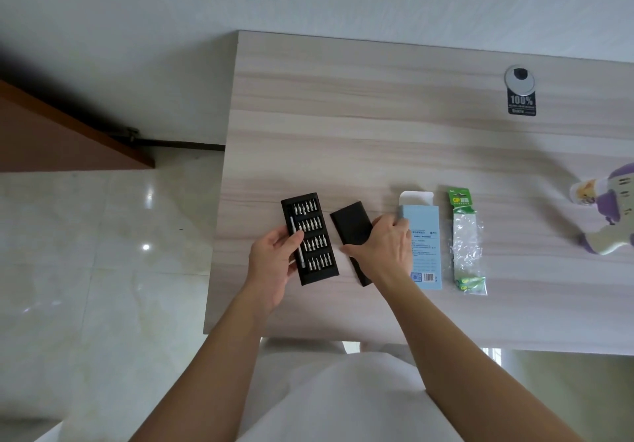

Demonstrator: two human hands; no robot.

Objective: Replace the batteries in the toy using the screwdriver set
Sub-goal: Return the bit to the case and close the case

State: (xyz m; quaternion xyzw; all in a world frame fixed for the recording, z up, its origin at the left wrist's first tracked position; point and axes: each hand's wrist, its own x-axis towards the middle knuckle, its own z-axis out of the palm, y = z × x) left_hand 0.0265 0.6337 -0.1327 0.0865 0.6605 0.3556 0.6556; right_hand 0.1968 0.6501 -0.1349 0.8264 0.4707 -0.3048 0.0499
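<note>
at the near left of the counter [377, 115], the left hand [271, 263] pinches the black tray of steel bits [314, 235], thumb on its slim silver driver [297, 246]; the right hand [384, 249] rests, fingers [399, 227] relaxed, on the black sleeve [350, 225]. better to lay the tray flat before prying the driver out. the purple-and-cream toy [607, 208] sits far right.

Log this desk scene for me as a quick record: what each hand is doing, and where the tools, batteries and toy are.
left hand: holds the bit tray, thumb on top
right hand: lies over the black sleeve, grip unclear
bit tray: uncovered, bits and driver seated
blue box: flap open, right of the sleeve
battery pack: right of the box, batteries at near end
toy: far right on the table, untouched
</note>
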